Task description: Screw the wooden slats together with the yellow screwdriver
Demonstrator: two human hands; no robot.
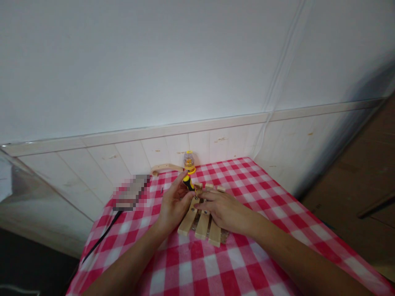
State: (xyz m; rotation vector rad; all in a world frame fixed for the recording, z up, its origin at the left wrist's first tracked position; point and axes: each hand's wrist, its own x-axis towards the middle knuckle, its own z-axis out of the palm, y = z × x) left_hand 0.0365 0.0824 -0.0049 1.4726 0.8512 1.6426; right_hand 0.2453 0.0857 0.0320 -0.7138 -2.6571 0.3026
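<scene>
My left hand [174, 202] is closed around a yellow-and-black screwdriver [187, 181], its handle between thumb and forefinger. The screwdriver leans over a small wooden slatted piece [202, 225] with several pale slats and dark round screw heads or holes. My right hand [224, 209] lies over the slats from the right, fingers stretched out near the screwdriver's lower end. The tip of the screwdriver is hidden by my fingers. Part of the slatted piece is covered by my right hand.
Behind stands a clear container with yellow ends [189, 162], beside a curved wooden piece [166, 167]. A blurred-out flat device [131, 193] with a black cable [101, 238] lies at left. A red-and-white checked cloth [253, 263] covers the table against a panelled wall [173, 146].
</scene>
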